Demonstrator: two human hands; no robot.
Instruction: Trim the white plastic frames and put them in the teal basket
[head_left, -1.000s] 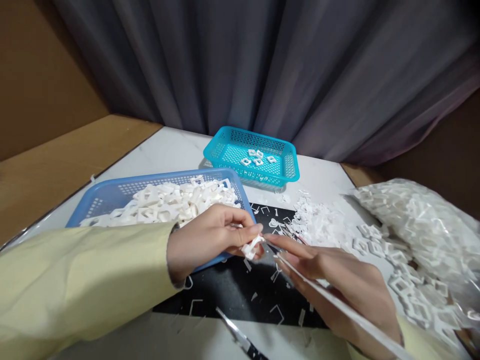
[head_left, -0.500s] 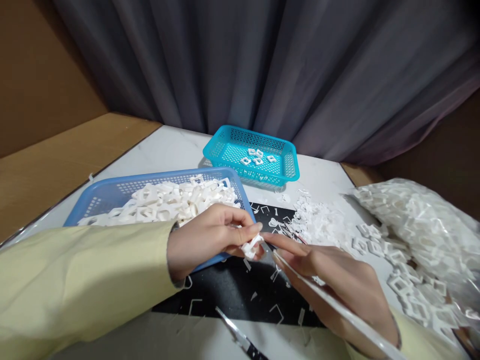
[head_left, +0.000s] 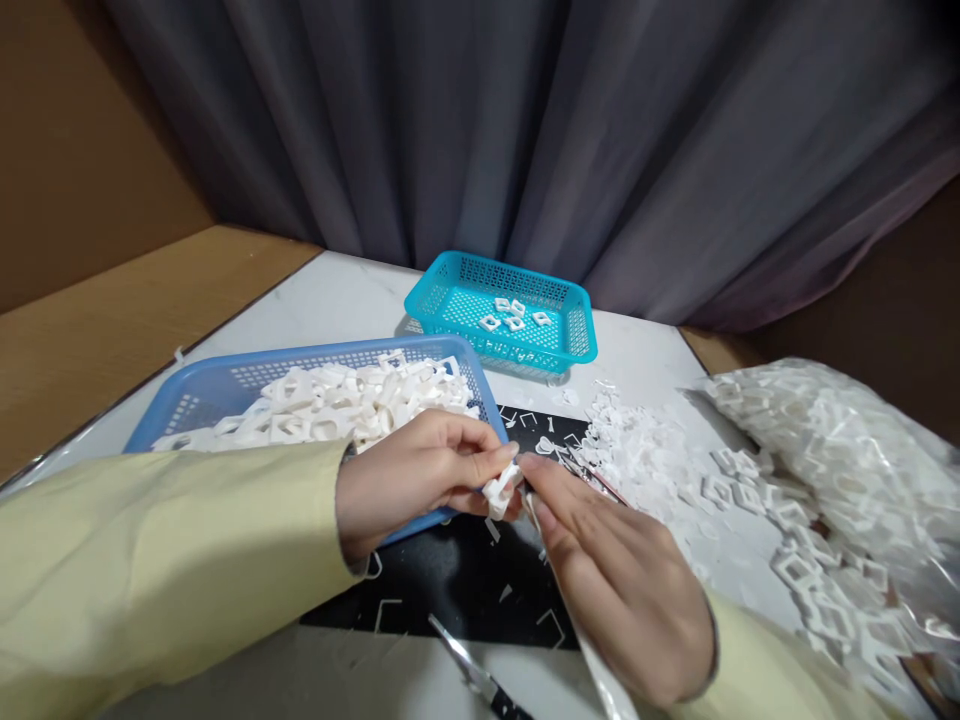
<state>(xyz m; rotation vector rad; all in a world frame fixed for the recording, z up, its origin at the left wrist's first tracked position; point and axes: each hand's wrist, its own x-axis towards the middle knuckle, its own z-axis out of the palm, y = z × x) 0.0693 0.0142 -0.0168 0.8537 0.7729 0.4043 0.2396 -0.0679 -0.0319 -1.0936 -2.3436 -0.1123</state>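
Observation:
My left hand (head_left: 427, 465) pinches a small white plastic frame (head_left: 501, 490) between thumb and fingers, just above the near right corner of a blue basket (head_left: 202, 375). That basket is heaped with similar white frames (head_left: 330, 400). My right hand (head_left: 622, 570) is closed round a slim knife-like tool with a long white handle (head_left: 600, 675), which slants down toward me. Its tip is at the right side of the frame, mostly hidden by my fingers. The fingertips of both hands almost meet there, above a black mat (head_left: 450, 580).
A turquoise basket (head_left: 581, 345) behind holds several white frames. White scraps (head_left: 645, 450) lie heaped at the right, beside a clear bag (head_left: 847, 420) of frames spilling onto the table. A metal tool with a black handle (head_left: 480, 675) lies at the mat's front edge.
My right hand has swung left and closer to the frame, and its tool handle now points more steeply toward me. My left hand has barely moved.

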